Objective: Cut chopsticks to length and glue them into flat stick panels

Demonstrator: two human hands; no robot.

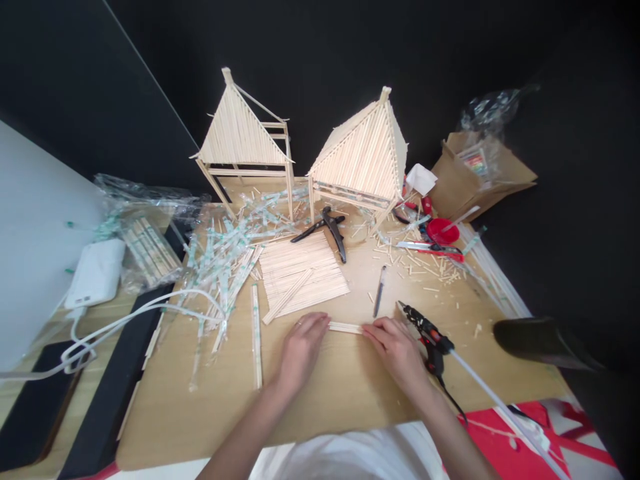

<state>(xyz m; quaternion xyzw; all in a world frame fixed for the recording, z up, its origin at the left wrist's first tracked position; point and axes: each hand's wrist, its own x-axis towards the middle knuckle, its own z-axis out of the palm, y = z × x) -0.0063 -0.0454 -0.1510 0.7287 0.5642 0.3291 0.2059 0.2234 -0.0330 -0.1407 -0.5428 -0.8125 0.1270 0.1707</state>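
Note:
Near the front of the wooden table, my left hand and my right hand pinch the two ends of a short bundle of pale wooden sticks. The fingers of both hands are closed on it, and its middle shows between them. Just behind lies a flat panel of sticks, with a few glued sticks resting across it. A pen lies behind my right hand. To the right of that hand is a black glue gun with a long glue stick in it.
Two stick-built houses stand at the back. A black clamp lies before them. Wrapped sticks and white cables are left. A utility knife, red cup and cardboard box are right.

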